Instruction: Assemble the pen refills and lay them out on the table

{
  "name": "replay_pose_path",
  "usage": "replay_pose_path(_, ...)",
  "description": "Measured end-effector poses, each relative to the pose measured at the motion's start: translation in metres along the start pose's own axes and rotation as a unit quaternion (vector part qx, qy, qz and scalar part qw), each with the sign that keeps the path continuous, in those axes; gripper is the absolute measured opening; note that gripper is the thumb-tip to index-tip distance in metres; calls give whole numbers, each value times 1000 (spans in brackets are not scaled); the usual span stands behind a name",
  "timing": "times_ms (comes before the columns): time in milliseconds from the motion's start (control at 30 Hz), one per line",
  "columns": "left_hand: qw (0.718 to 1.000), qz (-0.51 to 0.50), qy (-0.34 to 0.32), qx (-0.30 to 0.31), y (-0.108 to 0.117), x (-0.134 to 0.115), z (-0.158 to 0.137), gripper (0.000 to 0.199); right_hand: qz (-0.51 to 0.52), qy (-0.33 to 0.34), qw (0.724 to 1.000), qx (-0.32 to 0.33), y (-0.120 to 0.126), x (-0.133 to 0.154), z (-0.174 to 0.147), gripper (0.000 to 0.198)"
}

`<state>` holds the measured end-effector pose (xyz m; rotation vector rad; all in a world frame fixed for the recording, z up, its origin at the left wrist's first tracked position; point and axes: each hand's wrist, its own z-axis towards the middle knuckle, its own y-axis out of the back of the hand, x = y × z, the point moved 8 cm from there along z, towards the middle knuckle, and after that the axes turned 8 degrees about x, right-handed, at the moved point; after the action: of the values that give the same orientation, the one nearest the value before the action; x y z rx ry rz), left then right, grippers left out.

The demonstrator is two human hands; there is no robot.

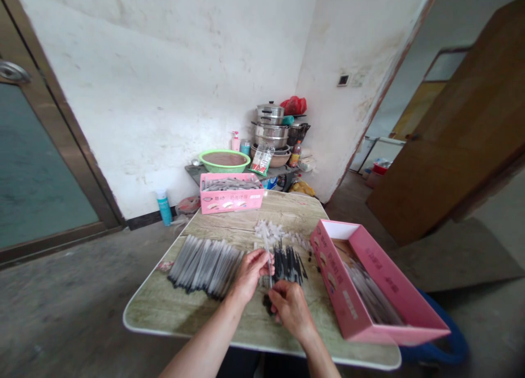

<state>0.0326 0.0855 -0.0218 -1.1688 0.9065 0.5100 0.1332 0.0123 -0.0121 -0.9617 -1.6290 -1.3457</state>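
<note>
My left hand point(251, 273) is closed around a thin translucent pen barrel point(266, 239), held upright above the table. At the barrel's lower end, the fingertips of my right hand point(292, 307) are pinched together; what lies between them is too small to make out. Left of my hands lies a wide row of similar translucent barrels with dark ends point(205, 266). Slim black pen parts point(289, 263) lie in a bunch just beyond my right hand. Behind them is a scatter of small whitish pieces point(270, 231). Some small black pieces point(267, 303) sit beside my right fingers.
A pink box point(232, 201) full of translucent barrels stands at the table's point(303, 334) far left. Another larger pink box point(344, 296), partly filled, is at the right edge. Beyond is a low shelf with a green basin point(225, 169) and stacked steel pots point(270, 132).
</note>
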Motion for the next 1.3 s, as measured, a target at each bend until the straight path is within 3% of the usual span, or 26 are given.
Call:
replay_pose_path(267,996,39,67,48,-4,13,-4,32,21,1,999,-33,13,10,5,27)
replay_pose_path(567,994,-13,82,71,-6,18,-4,29,31,31,999,17,12,13,3,20)
replay_pose_path(733,990,-42,103,92,-10,18,-5,26,-72,79,993,-52,25,25,3,33)
replay_pose_path(833,993,-73,74,61,-3,13,-2,26,-82,67,990,-97,38,20,1,40)
replay_pose_path(1033,992,-119,17,-29,18,5,4,29,-275,-34,937,-215,81,-17,-8,36)
replay_pose_path(1167,993,-110,9,-38,21,5,5,30,-339,-90,907,-232,94,-35,-9,31)
replay_pose_path(1300,995,-86,8,-43,21,6,4,30,-404,-129,877,-225,90,-40,-2,31)
